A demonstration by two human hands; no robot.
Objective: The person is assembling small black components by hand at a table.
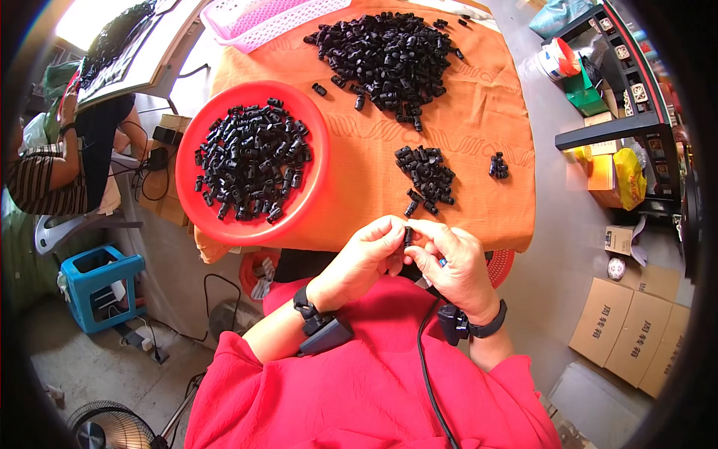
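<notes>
- Pinching one small black part (408, 236) with left hand (370, 251) and right hand (452, 262) — right between both.
- Pointing longways ahead — toward the small black pile (430, 176) just past.

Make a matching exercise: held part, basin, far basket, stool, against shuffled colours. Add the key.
Things:
1. Part between left hand and right hand
2. Basin
3. Far basket
4. Stool

Colours:
A. Pink
B. Black
C. Blue
D. Red

Pairs: 1-B, 2-D, 3-A, 4-C
</notes>
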